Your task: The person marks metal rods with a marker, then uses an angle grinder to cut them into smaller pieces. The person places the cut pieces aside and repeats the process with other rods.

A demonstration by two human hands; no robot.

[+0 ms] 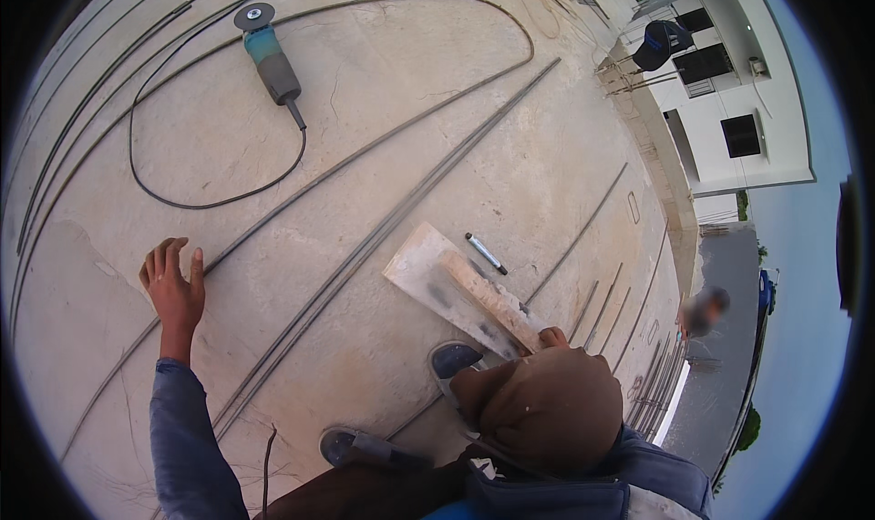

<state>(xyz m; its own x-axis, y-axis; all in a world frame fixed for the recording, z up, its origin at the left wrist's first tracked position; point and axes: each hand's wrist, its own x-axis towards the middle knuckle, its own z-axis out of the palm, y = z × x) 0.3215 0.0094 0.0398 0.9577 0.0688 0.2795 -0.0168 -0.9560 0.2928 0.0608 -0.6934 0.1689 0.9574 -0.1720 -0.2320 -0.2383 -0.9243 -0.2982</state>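
Note:
My left hand [175, 290] hangs over a long steel rod [232, 253] lying on the concrete slab, its fingers loosely curved and apart; whether it touches the rod I cannot tell. The fingers of my right hand [553, 337] curl onto the end of a flat wooden board [415, 265] with a narrow batten on it, the rest hidden behind a brown cloth-covered form [538, 401]. A marker [486, 253] lies just beyond the board. A teal angle grinder [266, 55] with its dark cord rests at the upper left.
More rods [460, 150] run across the slab [365, 92]. Dark shoes [447, 360] stand below the board. At the right are a slab edge, a dark cap [658, 44] atop upright bars, a white building [743, 82] and a blurred person [702, 312].

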